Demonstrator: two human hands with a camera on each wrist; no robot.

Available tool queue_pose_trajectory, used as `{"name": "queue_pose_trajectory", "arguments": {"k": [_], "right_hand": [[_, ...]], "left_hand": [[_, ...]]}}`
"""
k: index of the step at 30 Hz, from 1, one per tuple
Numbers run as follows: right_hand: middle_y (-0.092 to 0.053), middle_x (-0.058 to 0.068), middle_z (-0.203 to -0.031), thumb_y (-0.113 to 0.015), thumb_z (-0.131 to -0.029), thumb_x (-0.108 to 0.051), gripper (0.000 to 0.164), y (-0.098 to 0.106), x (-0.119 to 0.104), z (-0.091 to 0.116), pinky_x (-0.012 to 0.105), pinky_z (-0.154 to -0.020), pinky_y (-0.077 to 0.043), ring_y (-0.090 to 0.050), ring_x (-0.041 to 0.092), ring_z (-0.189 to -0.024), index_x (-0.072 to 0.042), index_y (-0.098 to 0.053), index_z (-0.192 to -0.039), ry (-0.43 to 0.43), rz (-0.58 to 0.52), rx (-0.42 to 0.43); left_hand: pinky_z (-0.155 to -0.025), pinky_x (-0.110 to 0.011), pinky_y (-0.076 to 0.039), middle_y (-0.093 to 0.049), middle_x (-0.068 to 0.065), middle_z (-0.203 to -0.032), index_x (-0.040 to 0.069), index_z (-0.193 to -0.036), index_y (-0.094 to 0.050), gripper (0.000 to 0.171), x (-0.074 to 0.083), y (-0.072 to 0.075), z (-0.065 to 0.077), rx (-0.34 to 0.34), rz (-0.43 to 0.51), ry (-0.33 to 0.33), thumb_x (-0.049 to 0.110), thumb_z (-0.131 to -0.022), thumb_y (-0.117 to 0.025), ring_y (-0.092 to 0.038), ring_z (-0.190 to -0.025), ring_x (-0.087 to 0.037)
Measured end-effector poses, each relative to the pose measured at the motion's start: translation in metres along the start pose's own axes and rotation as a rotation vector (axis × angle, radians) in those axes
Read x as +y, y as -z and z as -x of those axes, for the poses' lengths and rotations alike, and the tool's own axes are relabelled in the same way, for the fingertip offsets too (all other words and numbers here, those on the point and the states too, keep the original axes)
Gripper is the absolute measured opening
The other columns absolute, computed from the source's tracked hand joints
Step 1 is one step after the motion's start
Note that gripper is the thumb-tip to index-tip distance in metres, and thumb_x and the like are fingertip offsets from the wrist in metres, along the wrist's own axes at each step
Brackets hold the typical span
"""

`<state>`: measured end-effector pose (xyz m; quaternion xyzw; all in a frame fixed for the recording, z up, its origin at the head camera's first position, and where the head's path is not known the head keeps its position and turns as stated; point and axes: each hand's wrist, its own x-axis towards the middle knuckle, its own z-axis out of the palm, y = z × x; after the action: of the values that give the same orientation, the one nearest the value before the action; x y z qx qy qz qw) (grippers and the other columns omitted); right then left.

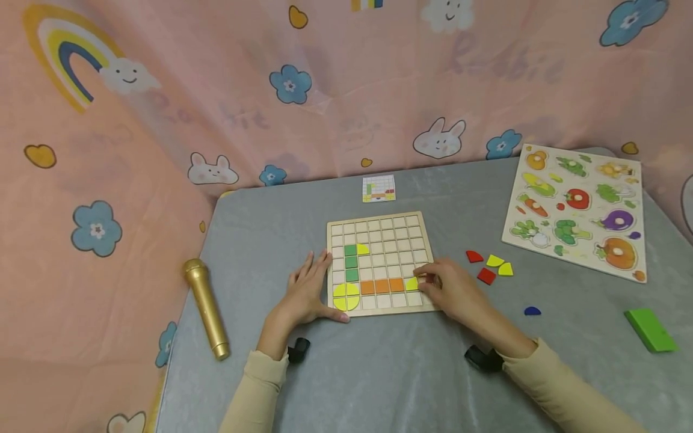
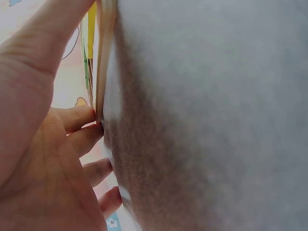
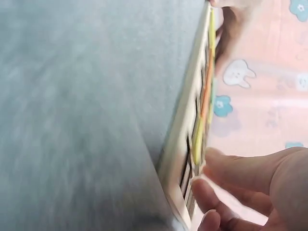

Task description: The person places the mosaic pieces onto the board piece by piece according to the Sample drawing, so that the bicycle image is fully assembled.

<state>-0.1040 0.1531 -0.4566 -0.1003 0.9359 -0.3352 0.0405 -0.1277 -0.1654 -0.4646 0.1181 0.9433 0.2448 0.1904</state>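
Observation:
A wooden grid board (image 1: 385,307) lies on the table with colored tiles in its cells. My left hand (image 1: 305,291) rests at its lower left corner, fingers spread along the left edge and thumb at the near edge. In the left wrist view, fingertips (image 2: 84,139) touch the board's rim. My right hand (image 1: 452,285) has thumb and forefinger closed at a yellow quarter-circle tile (image 1: 411,283), which sits at the right end of a row of orange tiles (image 1: 381,286). Green tiles (image 1: 351,262) stand in a column at left, beside another yellow tile (image 1: 363,248). Fingers partly hide the board's right edge.
Loose red (image 1: 486,276) and yellow tiles (image 1: 506,269) and a blue half-circle (image 1: 533,311) lie right of the board. A pattern card (image 1: 379,188) lies behind it. Farther right are a vegetable puzzle (image 1: 590,210) and a green block (image 1: 651,330); a gold microphone (image 1: 207,310) is at left.

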Motion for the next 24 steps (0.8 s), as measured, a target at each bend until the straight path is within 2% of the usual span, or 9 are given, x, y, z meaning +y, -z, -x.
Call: {"name": "queue_pose_trajectory", "arguments": {"k": [4, 7, 10, 13, 17, 20, 24], "right_hand": [[-0.069, 0.017, -0.104, -0.08, -0.093, -0.008, 0.029, 0.018, 0.014, 0.007, 0.04, -0.073, -0.047, -0.06, 0.028, -0.088, 0.0, -0.076, -0.121, -0.059, 0.027, 0.055], [-0.066, 0.026, -0.114, -0.078, -0.095, -0.009, 0.032, 0.035, 0.037, 0.011, 0.051, -0.078, -0.051, -0.062, 0.037, -0.095, 0.005, -0.072, -0.123, -0.105, 0.053, 0.102], [-0.058, 0.031, -0.118, -0.075, -0.097, -0.01, 0.037, 0.052, 0.062, 0.014, 0.056, -0.078, -0.05, -0.06, 0.043, -0.097, 0.009, -0.066, -0.127, -0.166, 0.065, 0.12], [-0.056, 0.032, -0.116, -0.074, -0.097, -0.009, 0.039, 0.064, 0.081, 0.017, 0.054, -0.079, -0.05, -0.058, 0.043, -0.098, 0.011, -0.062, -0.127, -0.208, 0.075, 0.105], [-0.061, 0.03, -0.106, -0.076, -0.094, -0.006, 0.034, 0.07, 0.093, 0.02, 0.051, -0.077, -0.05, -0.059, 0.04, -0.09, 0.013, -0.064, -0.12, -0.207, 0.088, 0.081], [-0.061, 0.024, -0.095, -0.077, -0.093, -0.005, 0.03, 0.071, 0.094, 0.021, 0.044, -0.07, -0.047, -0.057, 0.035, -0.083, 0.012, -0.066, -0.114, -0.217, 0.083, 0.08], [-0.065, 0.021, -0.091, -0.077, -0.094, -0.007, 0.025, 0.069, 0.084, 0.022, 0.035, -0.067, -0.04, -0.056, 0.03, -0.08, 0.008, -0.072, -0.113, -0.221, 0.076, 0.112]], "left_hand": [[-0.13, -0.064, -0.008, -0.004, 0.002, -0.181, 0.018, -0.173, -0.012, 0.143, 0.0, 0.0, 0.0, 0.001, 0.004, 0.001, 0.046, -0.065, -0.102, 0.005, -0.168, -0.029], [-0.13, -0.064, -0.008, -0.004, 0.002, -0.181, 0.017, -0.173, -0.012, 0.143, 0.001, 0.0, 0.0, 0.0, 0.001, 0.002, 0.046, -0.065, -0.102, 0.005, -0.168, -0.029], [-0.13, -0.064, -0.009, -0.005, 0.001, -0.181, 0.016, -0.173, -0.013, 0.143, 0.001, 0.0, 0.001, -0.001, 0.002, 0.003, 0.046, -0.065, -0.102, 0.005, -0.168, -0.029], [-0.13, -0.064, -0.009, -0.005, 0.0, -0.181, 0.015, -0.173, -0.013, 0.143, 0.001, 0.001, 0.001, 0.001, -0.001, 0.001, 0.045, -0.065, -0.103, 0.004, -0.168, -0.03], [-0.129, -0.065, -0.009, -0.006, -0.001, -0.181, 0.014, -0.172, -0.014, 0.142, 0.0, 0.0, 0.0, 0.0, -0.013, -0.004, 0.045, -0.066, -0.102, 0.003, -0.168, -0.03], [-0.129, -0.065, -0.009, -0.007, -0.002, -0.181, 0.013, -0.172, -0.014, 0.142, 0.0, 0.0, -0.001, 0.0, -0.018, -0.006, 0.044, -0.066, -0.102, 0.003, -0.168, -0.031], [-0.129, -0.064, -0.009, -0.007, -0.002, -0.181, 0.013, -0.172, -0.014, 0.142, 0.0, 0.0, 0.0, 0.001, -0.018, -0.006, 0.044, -0.066, -0.103, 0.003, -0.168, -0.031]]}}
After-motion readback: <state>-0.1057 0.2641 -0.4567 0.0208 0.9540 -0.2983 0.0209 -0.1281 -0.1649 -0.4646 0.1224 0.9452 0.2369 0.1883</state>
